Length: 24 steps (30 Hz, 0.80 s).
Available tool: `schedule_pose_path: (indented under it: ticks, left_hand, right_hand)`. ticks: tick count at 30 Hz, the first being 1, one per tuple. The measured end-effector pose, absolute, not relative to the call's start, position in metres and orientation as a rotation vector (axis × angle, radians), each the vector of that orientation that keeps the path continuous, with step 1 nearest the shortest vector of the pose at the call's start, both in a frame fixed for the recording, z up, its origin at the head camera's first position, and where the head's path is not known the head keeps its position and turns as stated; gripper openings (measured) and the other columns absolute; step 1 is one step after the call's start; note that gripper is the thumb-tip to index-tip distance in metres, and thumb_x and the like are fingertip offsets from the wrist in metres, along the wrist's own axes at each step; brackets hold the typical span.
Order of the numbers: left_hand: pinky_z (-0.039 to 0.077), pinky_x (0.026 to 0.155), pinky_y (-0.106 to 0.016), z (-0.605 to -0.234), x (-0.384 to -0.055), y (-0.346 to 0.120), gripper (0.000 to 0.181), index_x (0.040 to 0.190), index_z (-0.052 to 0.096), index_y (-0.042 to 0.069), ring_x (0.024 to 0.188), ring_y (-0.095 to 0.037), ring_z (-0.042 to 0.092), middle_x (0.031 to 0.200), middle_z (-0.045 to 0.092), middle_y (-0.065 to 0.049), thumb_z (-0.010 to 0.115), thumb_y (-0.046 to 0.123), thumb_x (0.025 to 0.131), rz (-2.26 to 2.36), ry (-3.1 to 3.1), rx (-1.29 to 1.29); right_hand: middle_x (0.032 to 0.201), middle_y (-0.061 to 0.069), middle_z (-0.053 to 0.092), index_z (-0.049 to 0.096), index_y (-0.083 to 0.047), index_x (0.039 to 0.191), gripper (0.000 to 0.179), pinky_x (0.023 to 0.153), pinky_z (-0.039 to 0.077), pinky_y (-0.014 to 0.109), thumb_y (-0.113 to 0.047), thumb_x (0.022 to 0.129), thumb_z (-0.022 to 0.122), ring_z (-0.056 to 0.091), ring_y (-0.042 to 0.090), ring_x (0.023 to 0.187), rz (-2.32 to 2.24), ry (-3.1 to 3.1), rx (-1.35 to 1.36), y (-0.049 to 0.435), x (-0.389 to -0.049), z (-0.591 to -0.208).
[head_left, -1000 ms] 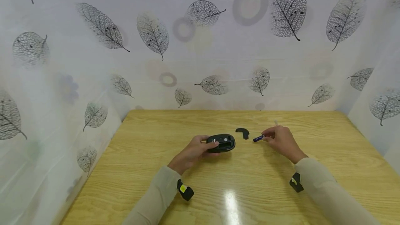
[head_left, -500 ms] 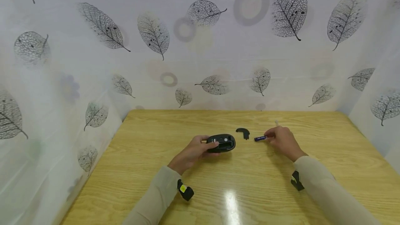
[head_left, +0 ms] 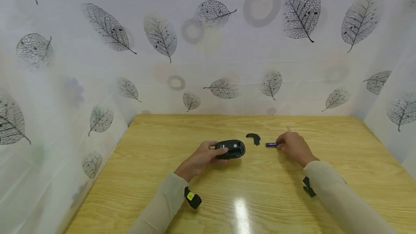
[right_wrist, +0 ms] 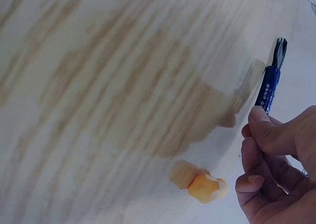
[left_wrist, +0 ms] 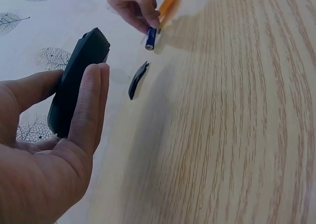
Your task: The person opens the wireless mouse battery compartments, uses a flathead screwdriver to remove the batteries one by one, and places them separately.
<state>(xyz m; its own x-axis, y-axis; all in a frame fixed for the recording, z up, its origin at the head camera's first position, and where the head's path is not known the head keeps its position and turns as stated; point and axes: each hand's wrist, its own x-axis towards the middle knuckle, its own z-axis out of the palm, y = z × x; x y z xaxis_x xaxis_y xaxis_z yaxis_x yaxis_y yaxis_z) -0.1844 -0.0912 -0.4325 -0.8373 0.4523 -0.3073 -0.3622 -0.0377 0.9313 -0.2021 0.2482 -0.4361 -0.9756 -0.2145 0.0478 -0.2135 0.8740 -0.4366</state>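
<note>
My left hand (head_left: 199, 157) grips a black computer mouse (head_left: 239, 150), its underside facing up and the battery slot uncovered. The thumb lies across that underside. In the left wrist view the mouse (left_wrist: 79, 80) appears edge-on between thumb and fingers, off the table. My right hand (head_left: 295, 148) pinches one end of a dark blue battery (head_left: 271, 144) between thumb and fingertips. Its free end points left, low over the table; whether it touches the wood I cannot tell. Between the hands lies the black battery cover (head_left: 255, 139), also seen in the left wrist view (left_wrist: 138, 80).
A small orange object (right_wrist: 205, 187) lies on the table by the right hand, its kind unclear. The wooden table (head_left: 201, 125) has a glare patch near the front. Leaf-printed white sheeting (head_left: 224, 57) rises behind the table and at both sides.
The battery has swung from a slant to nearly level, and the right hand has shifted slightly to the right with it. The left hand and mouse stay where they were.
</note>
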Motion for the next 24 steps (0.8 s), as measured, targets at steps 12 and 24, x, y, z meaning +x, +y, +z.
schedule_pose_path:
  ticks: [12,24]
  left_hand:
    - [0.056,0.095,-0.039,-0.4341,-0.1852,-0.0903,0.054,0.144,0.043,-0.010,0.104,-0.032,0.071,0.132,0.057,-0.025,0.066,0.012,0.100,1.943,1.686,0.092]
    - [0.055,0.096,-0.040,-0.4329,-0.1845,-0.0913,0.055,0.145,0.044,-0.009,0.105,-0.034,0.071,0.132,0.057,-0.025,0.067,0.014,0.100,1.928,1.698,0.087]
  right_hand:
    - [0.101,0.022,0.073,0.077,0.006,0.099,0.012,0.081,0.056,0.058,0.005,0.089,0.070,0.069,0.042,0.094,-0.706,3.027,-0.322,0.2476,-0.2031,-0.4377]
    - [0.098,0.023,0.072,0.075,0.008,0.100,0.013,0.079,0.056,0.059,0.006,0.087,0.072,0.068,0.044,0.094,-0.722,3.019,-0.355,0.2488,-0.2008,-0.4354]
